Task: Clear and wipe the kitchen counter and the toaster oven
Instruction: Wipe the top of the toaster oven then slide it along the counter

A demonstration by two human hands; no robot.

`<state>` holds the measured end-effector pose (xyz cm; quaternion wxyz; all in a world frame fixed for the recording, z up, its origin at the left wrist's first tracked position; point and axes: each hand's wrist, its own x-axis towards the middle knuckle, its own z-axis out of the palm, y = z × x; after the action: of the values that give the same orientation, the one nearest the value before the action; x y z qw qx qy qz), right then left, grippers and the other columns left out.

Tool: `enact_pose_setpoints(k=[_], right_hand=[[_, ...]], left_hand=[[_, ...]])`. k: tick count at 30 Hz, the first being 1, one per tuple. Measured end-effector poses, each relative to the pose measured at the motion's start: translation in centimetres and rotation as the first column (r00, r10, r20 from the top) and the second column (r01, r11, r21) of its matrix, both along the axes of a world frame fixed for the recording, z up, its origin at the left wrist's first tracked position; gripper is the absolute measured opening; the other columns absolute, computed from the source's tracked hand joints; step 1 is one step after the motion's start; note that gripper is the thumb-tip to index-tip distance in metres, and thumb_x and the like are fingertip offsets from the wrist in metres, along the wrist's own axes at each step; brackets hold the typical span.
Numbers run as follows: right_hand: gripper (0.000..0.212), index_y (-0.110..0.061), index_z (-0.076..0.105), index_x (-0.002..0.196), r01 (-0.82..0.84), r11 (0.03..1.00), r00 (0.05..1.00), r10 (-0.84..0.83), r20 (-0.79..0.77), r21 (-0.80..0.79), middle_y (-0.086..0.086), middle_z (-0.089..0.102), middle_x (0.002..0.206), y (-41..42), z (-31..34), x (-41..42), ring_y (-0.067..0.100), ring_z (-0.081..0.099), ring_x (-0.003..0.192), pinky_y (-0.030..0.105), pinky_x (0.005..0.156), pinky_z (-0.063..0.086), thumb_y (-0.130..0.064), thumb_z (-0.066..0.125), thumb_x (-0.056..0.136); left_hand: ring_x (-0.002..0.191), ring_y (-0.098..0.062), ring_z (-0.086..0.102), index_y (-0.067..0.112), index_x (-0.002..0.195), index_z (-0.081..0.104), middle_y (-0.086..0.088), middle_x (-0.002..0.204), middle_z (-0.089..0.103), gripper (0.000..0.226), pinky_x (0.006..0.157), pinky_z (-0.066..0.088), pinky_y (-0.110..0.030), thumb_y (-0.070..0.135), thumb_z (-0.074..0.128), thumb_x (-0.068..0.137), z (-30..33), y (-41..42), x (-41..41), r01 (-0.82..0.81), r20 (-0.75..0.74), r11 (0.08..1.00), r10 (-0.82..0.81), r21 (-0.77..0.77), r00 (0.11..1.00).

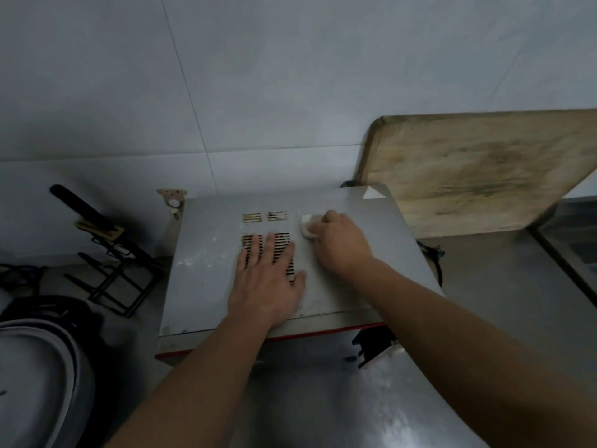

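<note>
Steel-grey toaster oven (206, 253) squarely in view, sitting on the metal counter (484, 286), back against the tiled wall (258, 92). Left hand (268, 282) flat on the lid, fingers straight and lightly spread across the vent slots (281, 244), bracing the box. Right hand (342, 244) curled over a small white cloth (305, 226), pressing it onto the lid just right of the vents, only an edge of cloth peeking past the knuckles. Pale smears (193, 260) showing on the left half of the lid, apparently not yet reached. Wooden cutting board (478, 169) leaning on the wall behind right, black wire rack (113, 270) off to the left, a pot lid (35, 367) at the near left edge.

Best way through this step, by the look of it: firm, overlapping strokes, steady downward weight from the bracing palm so the oven stays put, cloth kept off the slots so grime isn't pushed inside, then across to those streaks, with the bracing palm shifted aside.
</note>
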<state>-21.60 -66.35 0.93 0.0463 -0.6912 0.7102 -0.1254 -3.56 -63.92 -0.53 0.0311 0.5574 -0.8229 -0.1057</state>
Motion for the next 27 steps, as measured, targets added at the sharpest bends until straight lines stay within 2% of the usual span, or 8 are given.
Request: enact_pose_setpoints(k=[3,7,10,14,18,20,24,27], right_hand=[[0.034,-0.024,0.068,0.122,-0.121,0.991,0.993,0.122,0.012,-0.054,0.003,0.055,0.105,8.4,0.0,0.3,0.024,0.05,0.097,0.034,0.081,0.049,-0.029,0.05,0.093],[0.035,-0.028,0.069,0.116,-0.249,0.967,0.969,0.248,-0.018,-0.061,-0.002,0.06,0.11,14.0,-0.1,-0.8,0.019,0.055,0.098,0.032,0.078,0.054,-0.036,0.047,0.09],[0.026,-0.023,0.074,0.105,-0.245,0.967,0.969,0.242,-0.043,-0.066,0.001,0.06,0.1,10.3,-0.2,-1.5,0.022,0.056,0.089,0.035,0.073,0.054,-0.029,0.054,0.09],[0.03,-0.019,0.069,0.12,-0.2,0.98,0.976,0.198,-0.09,-0.015,0.007,0.058,0.112,0.4,-0.2,-1.3,0.028,0.053,0.1,0.035,0.084,0.048,-0.023,0.054,0.094],[0.035,-0.018,0.061,0.124,-0.067,0.997,0.995,0.07,-0.07,0.046,0.007,0.056,0.116,-10.4,0.3,-1.0,0.028,0.056,0.109,0.035,0.089,0.045,-0.033,0.051,0.093],[0.036,-0.012,0.059,0.127,-0.018,0.999,0.997,0.021,-0.073,0.046,0.009,0.054,0.12,-12.8,0.7,-0.2,0.028,0.054,0.111,0.037,0.092,0.045,-0.03,0.051,0.096],[0.036,-0.009,0.058,0.132,-0.025,1.0,0.998,0.024,-0.057,-0.011,0.011,0.051,0.125,-9.9,0.9,0.8,0.031,0.048,0.115,0.037,0.099,0.042,-0.018,0.047,0.1],[0.031,-0.019,0.068,0.124,-0.103,0.992,0.995,0.103,0.002,-0.077,0.009,0.058,0.115,-2.8,0.1,-0.1,0.031,0.05,0.108,0.034,0.091,0.044,-0.021,0.054,0.097]], left_hand=[[0.151,-0.022,-0.018,0.039,0.157,-0.003,0.003,0.166,-0.015,0.071,0.123,-0.006,-0.046,0.069,0.015,0.095,-0.1,0.0,0.0,0.001,0.021,1.0,0.0,-0.006,1.0],[0.151,-0.022,-0.019,0.039,0.157,-0.006,0.002,0.165,-0.018,0.07,0.123,-0.007,-0.046,0.067,0.012,0.096,-0.1,0.1,-0.1,0.0,0.025,1.0,0.0,-0.01,1.0],[0.151,-0.022,-0.021,0.04,0.156,-0.008,0.003,0.165,-0.02,0.068,0.123,-0.006,-0.047,0.066,0.012,0.097,-0.1,0.0,-0.1,-0.001,0.034,1.0,0.001,0.001,0.999],[0.151,-0.02,-0.021,0.04,0.157,-0.006,0.003,0.165,-0.018,0.064,0.123,-0.005,-0.047,0.061,0.013,0.098,-0.1,-0.1,0.0,-0.001,0.01,1.0,0.001,-0.009,1.0],[0.151,-0.019,-0.021,0.041,0.156,-0.006,0.004,0.165,-0.019,0.061,0.123,-0.008,-0.045,0.056,0.015,0.101,-0.3,-0.2,0.0,-0.007,-0.001,1.0,0.007,-0.008,1.0],[0.15,-0.019,-0.023,0.041,0.156,-0.007,0.005,0.164,-0.02,0.061,0.123,-0.008,-0.045,0.056,0.014,0.101,-0.5,-0.4,0.0,-0.01,-0.008,1.0,0.01,-0.003,1.0],[0.151,-0.019,-0.02,0.041,0.157,-0.005,0.004,0.165,-0.017,0.06,0.123,-0.008,-0.045,0.055,0.014,0.101,-0.6,-0.4,0.1,0.0,-0.002,1.0,0.0,-0.012,1.0],[0.152,-0.02,-0.016,0.039,0.158,0.0,0.003,0.167,-0.012,0.061,0.123,-0.006,-0.044,0.054,0.015,0.101,-0.3,-0.3,0.1,0.004,0.003,1.0,-0.004,-0.029,1.0]])
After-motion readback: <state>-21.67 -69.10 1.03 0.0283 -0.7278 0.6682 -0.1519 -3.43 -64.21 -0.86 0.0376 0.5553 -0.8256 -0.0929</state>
